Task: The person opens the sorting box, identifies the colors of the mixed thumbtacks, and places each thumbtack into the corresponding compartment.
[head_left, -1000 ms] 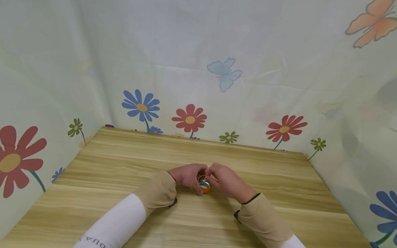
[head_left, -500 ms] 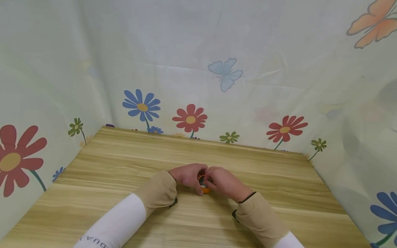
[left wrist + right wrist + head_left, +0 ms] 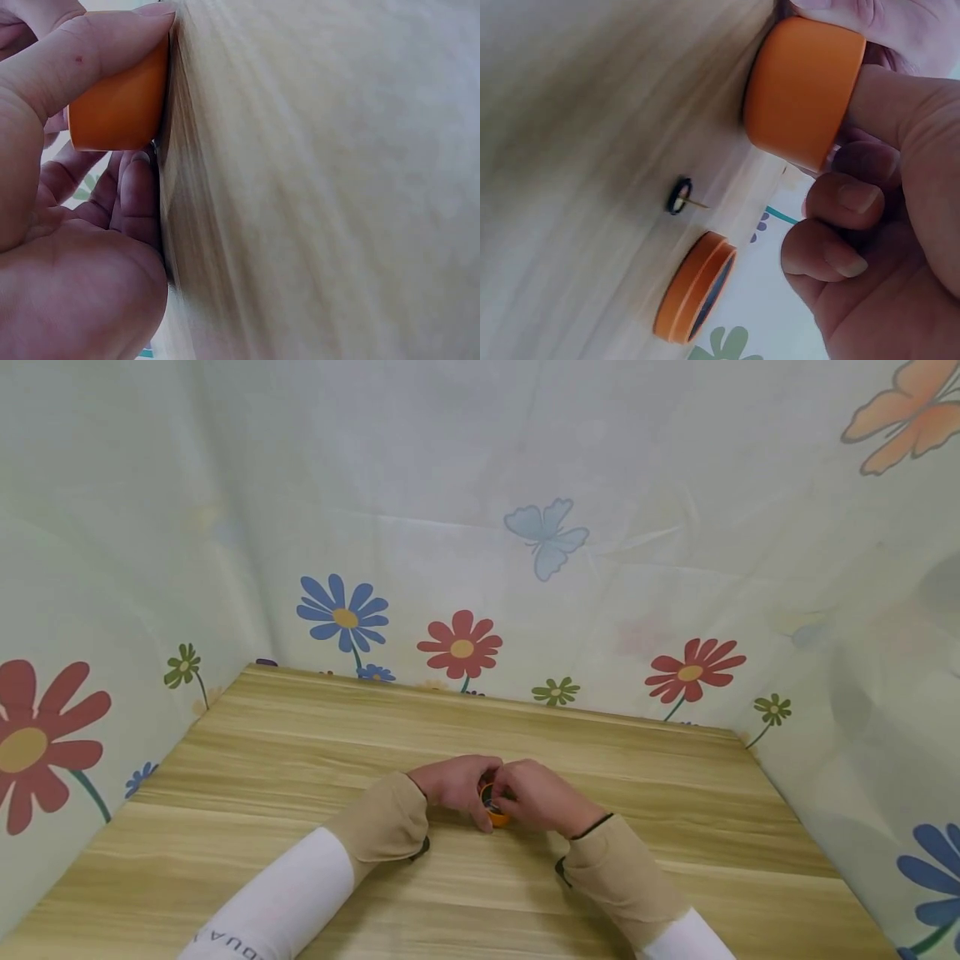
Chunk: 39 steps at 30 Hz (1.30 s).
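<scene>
On the wooden table, an orange cup-shaped case stands with its round mouth upward. My left hand grips it from the left, the thumb along the near side and the other fingers around the far side. From the right my right hand reaches over the rim, a digit dipping into the mouth. Its other fingers are curled beside the case. The fingertip inside is hidden by the case wall, so I cannot tell whether it holds anything. Dark and pale parts show inside the mouth in the head view.
In the right wrist view, an orange ring-shaped lid with a dark clear window lies on the table. Near it sits a small black disc with a thin pin sticking out. A flower-printed cloth surrounds the table at the back and sides.
My right hand has shifted slightly left and now covers more of the case's mouth. The shiny silver inside seen earlier now looks mostly dark. My left hand keeps its place.
</scene>
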Available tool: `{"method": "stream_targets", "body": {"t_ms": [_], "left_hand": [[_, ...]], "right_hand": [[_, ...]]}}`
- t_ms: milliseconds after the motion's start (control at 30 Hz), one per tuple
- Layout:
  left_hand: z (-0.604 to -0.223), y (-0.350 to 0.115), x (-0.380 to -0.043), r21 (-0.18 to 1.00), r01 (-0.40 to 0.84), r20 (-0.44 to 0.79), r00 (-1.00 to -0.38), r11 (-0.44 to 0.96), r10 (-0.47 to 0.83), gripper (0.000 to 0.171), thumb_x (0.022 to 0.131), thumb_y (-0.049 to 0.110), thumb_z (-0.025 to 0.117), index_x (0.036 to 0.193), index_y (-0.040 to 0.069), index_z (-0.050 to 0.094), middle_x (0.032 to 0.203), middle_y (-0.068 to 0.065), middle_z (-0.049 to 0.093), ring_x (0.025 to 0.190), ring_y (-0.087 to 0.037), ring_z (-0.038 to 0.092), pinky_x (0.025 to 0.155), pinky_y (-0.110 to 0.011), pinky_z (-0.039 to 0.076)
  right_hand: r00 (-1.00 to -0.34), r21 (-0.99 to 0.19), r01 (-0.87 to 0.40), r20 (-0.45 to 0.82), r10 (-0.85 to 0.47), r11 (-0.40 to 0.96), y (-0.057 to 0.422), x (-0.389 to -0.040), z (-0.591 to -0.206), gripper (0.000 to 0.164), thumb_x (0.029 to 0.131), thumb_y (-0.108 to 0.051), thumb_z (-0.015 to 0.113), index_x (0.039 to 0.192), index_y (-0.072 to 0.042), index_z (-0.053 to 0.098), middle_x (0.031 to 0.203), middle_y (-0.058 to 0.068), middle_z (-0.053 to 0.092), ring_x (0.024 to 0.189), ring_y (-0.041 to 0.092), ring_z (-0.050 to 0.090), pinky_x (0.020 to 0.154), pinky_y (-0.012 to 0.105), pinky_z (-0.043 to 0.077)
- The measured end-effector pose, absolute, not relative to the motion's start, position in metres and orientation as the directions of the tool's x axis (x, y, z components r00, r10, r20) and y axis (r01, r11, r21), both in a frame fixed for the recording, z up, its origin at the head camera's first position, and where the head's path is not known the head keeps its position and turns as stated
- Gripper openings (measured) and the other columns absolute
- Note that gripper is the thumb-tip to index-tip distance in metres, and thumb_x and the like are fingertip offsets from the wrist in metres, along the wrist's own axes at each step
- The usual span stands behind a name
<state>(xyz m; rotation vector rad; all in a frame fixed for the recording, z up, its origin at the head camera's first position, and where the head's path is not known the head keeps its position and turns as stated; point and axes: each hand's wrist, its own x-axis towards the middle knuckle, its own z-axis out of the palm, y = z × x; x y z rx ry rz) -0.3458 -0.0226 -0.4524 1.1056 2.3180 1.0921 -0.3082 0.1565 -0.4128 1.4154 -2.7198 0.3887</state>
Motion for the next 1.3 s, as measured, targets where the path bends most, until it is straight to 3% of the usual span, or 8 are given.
{"method": "stream_targets", "body": {"t_ms": [267,1300], "left_hand": [[-0.4515,-0.024,-0.344,0.778,0.484,0.006,-0.644,0.401,0.765,0.053,0.06,0.009,0.089,0.101,0.018,0.056,0.092,0.009,0.059,0.08,-0.009,0.055,0.071,-0.023,0.047],[-0.4433,-0.0247,-0.34,0.765,0.494,-0.003,-0.638,0.413,0.77,0.051,0.061,0.01,0.088,0.099,0.017,0.055,0.09,0.007,0.058,0.078,-0.009,0.053,0.069,-0.023,0.046]], "right_hand": [[-0.583,-0.222,-0.803,0.096,-0.807,0.554,0.152,-0.313,-0.4084,0.022,0.081,-0.006,0.067,0.067,-0.02,0.058,0.06,-0.009,0.051,0.053,0.003,0.041,0.051,0.021,0.037],[-0.611,-0.258,-0.779,0.113,-0.783,0.571,0.1507,-0.3118,-0.4138,0.02,0.078,-0.006,0.07,0.067,-0.02,0.061,0.059,-0.012,0.052,0.051,0.003,0.042,0.05,0.022,0.039]]}}
